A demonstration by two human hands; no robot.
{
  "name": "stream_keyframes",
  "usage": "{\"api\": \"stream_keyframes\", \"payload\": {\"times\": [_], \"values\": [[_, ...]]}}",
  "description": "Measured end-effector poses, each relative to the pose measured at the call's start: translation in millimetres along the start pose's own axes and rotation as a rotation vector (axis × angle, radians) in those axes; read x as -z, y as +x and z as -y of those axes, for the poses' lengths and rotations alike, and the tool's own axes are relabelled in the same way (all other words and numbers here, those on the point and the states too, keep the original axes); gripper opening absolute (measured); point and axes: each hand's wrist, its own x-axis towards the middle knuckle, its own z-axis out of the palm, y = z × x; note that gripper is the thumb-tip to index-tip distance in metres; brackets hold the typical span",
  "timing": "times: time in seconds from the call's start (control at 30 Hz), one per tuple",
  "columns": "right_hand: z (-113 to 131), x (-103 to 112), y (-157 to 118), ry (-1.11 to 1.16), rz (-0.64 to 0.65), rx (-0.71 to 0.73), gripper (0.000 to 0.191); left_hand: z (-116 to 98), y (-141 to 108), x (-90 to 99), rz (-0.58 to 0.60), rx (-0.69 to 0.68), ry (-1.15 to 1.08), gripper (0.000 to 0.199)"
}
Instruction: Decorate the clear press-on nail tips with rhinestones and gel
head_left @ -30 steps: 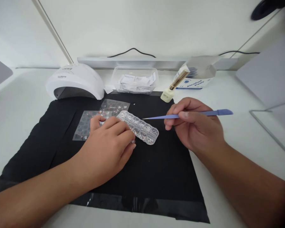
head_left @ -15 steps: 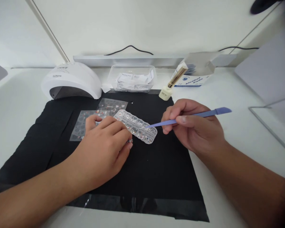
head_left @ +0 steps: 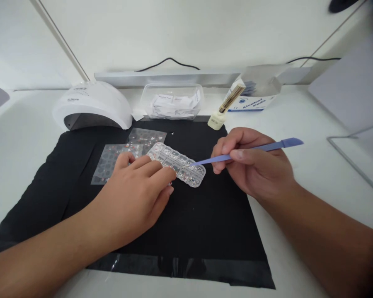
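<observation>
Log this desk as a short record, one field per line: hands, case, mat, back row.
Left hand: partly covering the clear compartment case
Right hand: holds a slim purple tool, tip at the case, contact unclear
Case: small bits in compartments
Mat: black, under case and two clear sheets
Back row: white arched device, clear tub of packets, pale bottle, alcohol pads box

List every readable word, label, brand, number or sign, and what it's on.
"Alcohol Pads": white-and-blue box
"CE": same box, beside a round blue logo too small to read
Too blurred or small: white lamp, gold-capped bottle, paper packets, rear clear sheet
</observation>
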Motion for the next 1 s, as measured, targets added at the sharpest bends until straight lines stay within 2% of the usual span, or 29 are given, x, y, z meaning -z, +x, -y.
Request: {"api": "stream_keyframes", "payload": {"times": [0.27, 0.57, 0.83, 1.0], "values": [[0.4, 0.8, 0.9, -0.007, -0.008, 0.006, 0.006, -0.4, 0.1, -2.4, 0.026, -0.032, 0.055, 0.021], [0.2, 1.3, 2.8, 0.011, -0.057, 0.051, 0.007, 2.4, 0.2, -0.1, 0.064, -0.023, 0.020, 0.016], [0.1, 3.7, 3.4, 0.017, -0.047, 0.055, 0.006, 4.6, -0.7, -3.6, 0.027, -0.011, 0.006, 0.015], [0.9, 3.3, 2.6, 0.001, -0.083, 0.044, 0.006, 4.0, -1.9, 1.2, 0.030, -0.003, -0.026, 0.016]]}}
